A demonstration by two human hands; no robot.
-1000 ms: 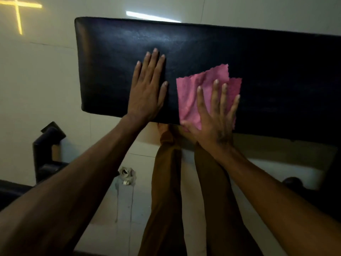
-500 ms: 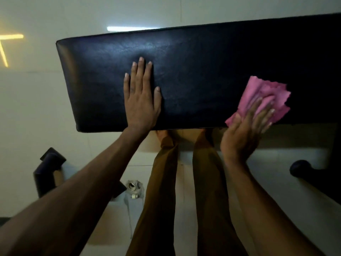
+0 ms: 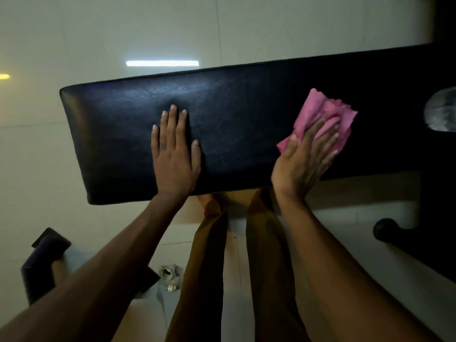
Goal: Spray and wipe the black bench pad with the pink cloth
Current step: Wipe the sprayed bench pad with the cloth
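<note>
2 hands [image 3: 172, 154] [image 3: 302, 160] lie spread on the black bench pad [image 3: 246, 114]: left flat, right pressing the bunched pink cloth [image 3: 318, 114]; pale tiled floor [image 3: 123, 33] below.

Black bench pad [image 3: 246, 114], pink cloth [image 3: 318, 114] bunched on it, left hand [image 3: 174, 154] flat on it

Your left hand [image 3: 172, 154] lies flat on the black bench pad [image 3: 237, 114], fingers straight. Your right hand [image 3: 303, 159] presses the bunched pink cloth [image 3: 318, 112] onto the pad, to the right of your left hand. Your brown trouser legs [image 3: 209, 255] stand below the pad on the pale floor [image 3: 123, 28].
</note>
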